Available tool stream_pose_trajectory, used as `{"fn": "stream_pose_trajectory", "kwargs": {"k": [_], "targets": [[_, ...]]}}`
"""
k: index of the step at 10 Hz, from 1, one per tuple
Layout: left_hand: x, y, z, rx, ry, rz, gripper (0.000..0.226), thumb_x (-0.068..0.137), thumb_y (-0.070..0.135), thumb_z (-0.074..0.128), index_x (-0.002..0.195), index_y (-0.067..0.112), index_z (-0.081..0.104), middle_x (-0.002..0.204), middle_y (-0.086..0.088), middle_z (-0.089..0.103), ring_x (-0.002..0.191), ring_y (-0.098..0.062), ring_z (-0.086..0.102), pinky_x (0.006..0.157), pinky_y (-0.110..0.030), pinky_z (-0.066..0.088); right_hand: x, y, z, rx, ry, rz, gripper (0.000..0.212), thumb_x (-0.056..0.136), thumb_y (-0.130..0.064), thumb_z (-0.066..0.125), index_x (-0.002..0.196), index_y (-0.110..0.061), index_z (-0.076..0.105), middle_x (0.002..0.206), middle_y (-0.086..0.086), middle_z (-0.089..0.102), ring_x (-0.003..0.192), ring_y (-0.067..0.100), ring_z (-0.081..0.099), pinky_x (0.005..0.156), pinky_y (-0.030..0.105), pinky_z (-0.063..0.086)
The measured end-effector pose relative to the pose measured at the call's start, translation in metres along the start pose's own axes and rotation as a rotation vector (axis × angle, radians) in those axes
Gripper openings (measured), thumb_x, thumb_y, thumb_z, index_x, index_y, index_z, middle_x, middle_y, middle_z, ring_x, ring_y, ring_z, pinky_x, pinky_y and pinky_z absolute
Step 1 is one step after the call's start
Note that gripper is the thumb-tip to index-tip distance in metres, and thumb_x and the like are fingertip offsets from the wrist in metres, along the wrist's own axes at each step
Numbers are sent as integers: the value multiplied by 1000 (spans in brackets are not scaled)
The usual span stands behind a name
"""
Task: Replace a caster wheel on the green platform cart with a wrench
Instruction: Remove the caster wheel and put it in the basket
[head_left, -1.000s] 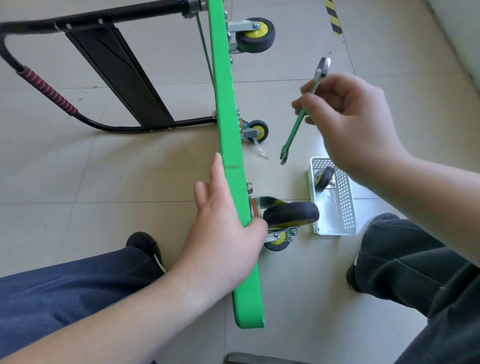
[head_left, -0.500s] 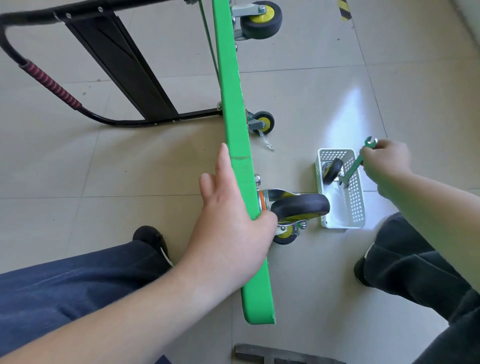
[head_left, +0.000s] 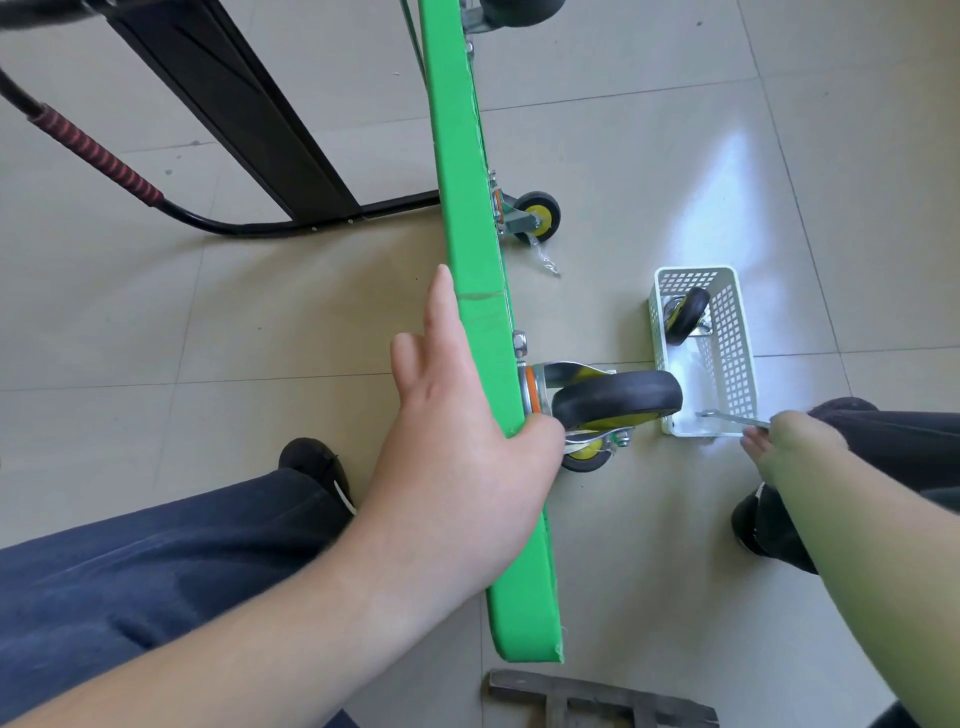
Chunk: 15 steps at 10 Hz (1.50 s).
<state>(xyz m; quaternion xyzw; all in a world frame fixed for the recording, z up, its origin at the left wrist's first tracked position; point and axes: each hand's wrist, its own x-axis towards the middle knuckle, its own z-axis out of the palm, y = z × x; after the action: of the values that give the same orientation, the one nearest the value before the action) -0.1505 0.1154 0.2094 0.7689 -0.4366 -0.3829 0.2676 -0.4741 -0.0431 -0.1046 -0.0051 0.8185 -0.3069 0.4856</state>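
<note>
Left hand (head_left: 457, 431) fingers extend flat along the tipped green cart deck (head_left: 480, 291), thumb hooked over its edge, steadying it. Right hand (head_left: 789, 447) pinches the wrench (head_left: 732, 419) over the white basket (head_left: 737, 332) at 3 o'clock of the mounted caster (head_left: 615, 397), spare wheel (head_left: 685, 314) inside

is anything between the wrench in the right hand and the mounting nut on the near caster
Yes. The near caster's black wheel and its fork sit between the wrench, held by the right hand at the basket's near end, and the nut on the green deck.
</note>
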Motion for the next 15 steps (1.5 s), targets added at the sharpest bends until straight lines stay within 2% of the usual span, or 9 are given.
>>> {"fn": "stream_pose_trajectory", "kwargs": {"k": [2, 5, 6, 8, 9, 10, 11, 14, 15], "targets": [[0, -1, 0, 17, 0, 0, 106, 84, 20, 65, 162, 46, -2, 128, 14, 36, 102, 24, 40, 74, 9, 31, -2, 17, 2, 68, 55, 107, 39, 94, -8, 49, 131, -13, 59, 80, -1, 57, 63, 11, 57, 43, 22, 47], [-1, -1, -2, 18, -12, -5, 108, 85, 24, 68, 159, 52, -5, 126, 19, 34, 104, 13, 46, 85, 2, 38, -5, 30, 9, -71, -20, 166, 39, 104, -6, 47, 142, -9, 57, 93, -2, 63, 76, -1, 57, 64, 15, 53], [-1, 0, -2, 22, -17, -2, 109, 84, 26, 68, 159, 53, -7, 126, 21, 33, 104, 13, 47, 85, 0, 40, -24, 28, 9, -4, -79, 197, 47, 106, -5, 40, 152, -9, 46, 141, -4, 59, 114, -3, 56, 105, 17, 47], [-2, 1, -2, 26, -27, -20, 110, 84, 27, 67, 156, 57, -10, 126, 23, 31, 100, 10, 50, 82, -3, 43, 2, 37, 16, 55, -164, 184, 52, 105, -12, 43, 155, -6, 32, 147, 4, 45, 122, 23, 54, 82, 34, 57], [-2, 2, -3, 26, -31, -25, 109, 85, 25, 68, 157, 57, -8, 126, 20, 33, 99, 9, 51, 83, -2, 42, -31, 24, 13, -27, -33, 199, 50, 105, -8, 47, 154, -8, 37, 157, 5, 43, 135, 22, 50, 104, 41, 52], [-1, 3, -2, 25, -32, -25, 109, 85, 24, 68, 158, 55, -7, 126, 18, 33, 98, 7, 51, 84, -2, 41, -48, 13, 9, -440, -59, -94, 23, 105, -6, 42, 125, 0, 53, 138, 25, 47, 108, 31, 43, 86, 36, 51], [-1, 4, -3, 24, -36, -38, 107, 87, 25, 66, 157, 55, -9, 124, 19, 31, 88, -3, 57, 78, -4, 43, -71, -1, 21, -681, -6, -239, 30, 101, -11, 47, 73, -15, 37, 90, 12, 45, 82, 29, 43, 69, 38, 46], [-1, 3, -3, -2, -44, -27, 106, 89, 21, 64, 158, 54, -11, 127, 14, 30, 93, 3, 53, 76, -5, 45, -205, -99, 93, -919, -622, -718, 12, 90, -19, 65, 85, -10, 72, 84, 13, 67, 64, 25, 59, 62, 38, 54], [1, 0, -2, -11, -44, -17, 106, 90, 19, 64, 160, 48, -10, 127, 12, 31, 99, 12, 46, 72, 2, 41, -269, -121, 94, -1040, -736, -901, 16, 97, -15, 63, 97, -4, 75, 93, 11, 70, 67, 17, 57, 52, 22, 54]]}}
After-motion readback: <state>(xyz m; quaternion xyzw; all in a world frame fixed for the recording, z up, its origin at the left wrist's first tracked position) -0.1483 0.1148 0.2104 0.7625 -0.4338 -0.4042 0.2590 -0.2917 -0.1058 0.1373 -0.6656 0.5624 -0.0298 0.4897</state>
